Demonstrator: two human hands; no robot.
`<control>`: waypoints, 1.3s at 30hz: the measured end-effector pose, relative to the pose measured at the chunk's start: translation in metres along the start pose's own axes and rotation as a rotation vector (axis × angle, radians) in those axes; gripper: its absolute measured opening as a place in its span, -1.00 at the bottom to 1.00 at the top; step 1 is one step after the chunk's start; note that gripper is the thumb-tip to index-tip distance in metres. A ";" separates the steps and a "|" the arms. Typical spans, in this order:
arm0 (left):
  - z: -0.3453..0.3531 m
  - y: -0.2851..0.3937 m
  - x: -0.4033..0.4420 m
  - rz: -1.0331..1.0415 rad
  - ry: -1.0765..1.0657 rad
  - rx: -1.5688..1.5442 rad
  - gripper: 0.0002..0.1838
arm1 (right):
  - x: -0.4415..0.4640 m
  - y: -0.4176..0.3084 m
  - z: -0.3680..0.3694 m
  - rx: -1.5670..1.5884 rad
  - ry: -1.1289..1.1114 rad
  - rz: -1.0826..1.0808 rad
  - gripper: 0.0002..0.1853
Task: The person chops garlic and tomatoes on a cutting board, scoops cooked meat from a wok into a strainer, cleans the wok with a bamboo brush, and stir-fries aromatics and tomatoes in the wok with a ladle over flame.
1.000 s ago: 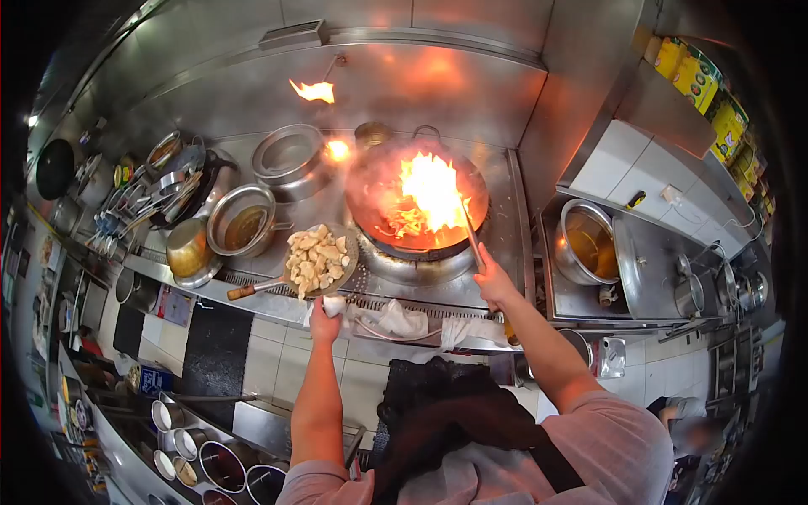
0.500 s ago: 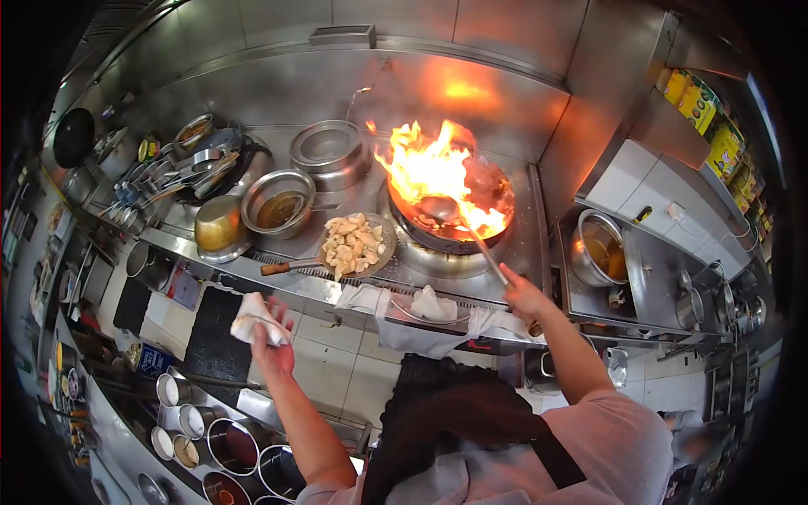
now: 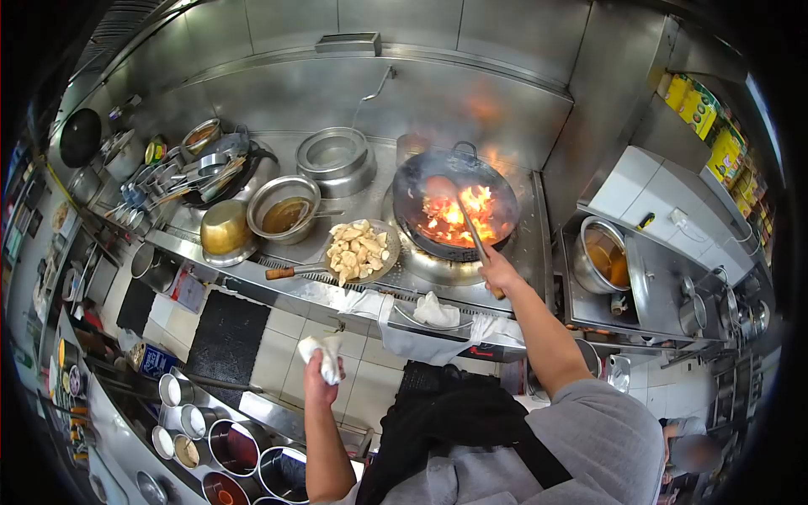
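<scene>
My left hand (image 3: 320,385) is closed on a folded white cloth (image 3: 322,355), held above the floor in front of the stove. My right hand (image 3: 500,276) grips the handle of a wok ladle (image 3: 473,229), whose head reaches into the black wok (image 3: 409,187). Orange flames (image 3: 461,212) burn inside the wok, and they hide most of its contents. Left of the wok lies a strainer (image 3: 392,252) with a wooden handle (image 3: 295,272), heaped with pale cooked pieces (image 3: 357,250), possibly chicken.
Beside the strainer stand a pot with brown liquid (image 3: 284,210) and a brass-coloured pot (image 3: 225,225). White cloths (image 3: 436,311) line the stove's front edge. Another liquid-filled pot (image 3: 601,252) is at right. Containers of seasonings (image 3: 234,446) stand lower left. Another person (image 3: 692,450) is at lower right.
The flames have shrunk from a tall blaze to a low fire inside the wok. My left hand has moved right and closer to my body with the cloth. My right hand has shifted slightly left.
</scene>
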State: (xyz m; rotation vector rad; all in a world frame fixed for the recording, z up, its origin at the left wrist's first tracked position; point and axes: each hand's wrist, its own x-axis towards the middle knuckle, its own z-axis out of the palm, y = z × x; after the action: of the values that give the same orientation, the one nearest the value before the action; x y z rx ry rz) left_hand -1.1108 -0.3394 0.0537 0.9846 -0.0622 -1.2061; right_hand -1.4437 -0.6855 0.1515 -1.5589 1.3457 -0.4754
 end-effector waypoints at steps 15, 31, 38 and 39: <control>0.012 0.002 0.017 -0.051 -0.027 0.029 -0.45 | 0.044 0.018 -0.003 0.086 0.352 0.032 -0.05; 0.019 -0.028 0.033 -0.199 -0.068 0.140 -0.53 | -0.153 0.009 -0.102 -0.743 -0.061 -0.082 -0.16; 0.031 -0.021 0.045 -0.186 -0.039 0.072 -0.55 | -0.120 0.086 -0.073 -0.695 -0.002 -0.107 -0.10; 0.037 -0.019 0.048 -0.195 -0.077 0.054 -0.54 | -0.101 0.097 -0.076 -0.688 0.007 -0.109 -0.10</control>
State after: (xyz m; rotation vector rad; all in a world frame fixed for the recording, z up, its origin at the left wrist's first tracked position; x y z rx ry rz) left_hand -1.1252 -0.4002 0.0423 1.0085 -0.0613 -1.4280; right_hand -1.5858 -0.6156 0.1320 -2.1929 1.5229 -0.0698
